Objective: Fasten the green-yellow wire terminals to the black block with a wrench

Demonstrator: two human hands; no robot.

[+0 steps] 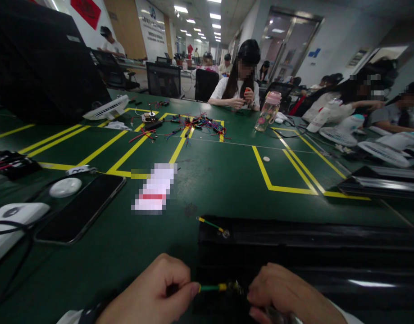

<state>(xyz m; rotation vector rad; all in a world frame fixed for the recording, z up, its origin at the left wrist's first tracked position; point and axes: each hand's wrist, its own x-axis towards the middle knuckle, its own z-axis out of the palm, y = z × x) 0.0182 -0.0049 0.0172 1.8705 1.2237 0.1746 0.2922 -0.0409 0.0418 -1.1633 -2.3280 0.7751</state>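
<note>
My left hand (162, 288) pinches one end of a short green ground wire (210, 288) with yellow sleeves. The wire's other end meets metal fastener parts (236, 286) on a long black panel (294, 265). My right hand (277, 288) is closed just right of those parts; a greyish piece shows below its fingers, too hidden to name. Farther up on the black parts, a second green ground wire (211, 224) is fixed at one end by a round metal fastener (226, 233); its ring end sticks out past the edge.
Left of my hands lie a black phone (81, 209), a white device (14, 225) with a cable, and a pixelated paper slip (155, 186). Small wires (202, 123) are heaped farther back. A bottle (268, 110) stands near a seated person (240, 85). Fans (340, 129) are at right.
</note>
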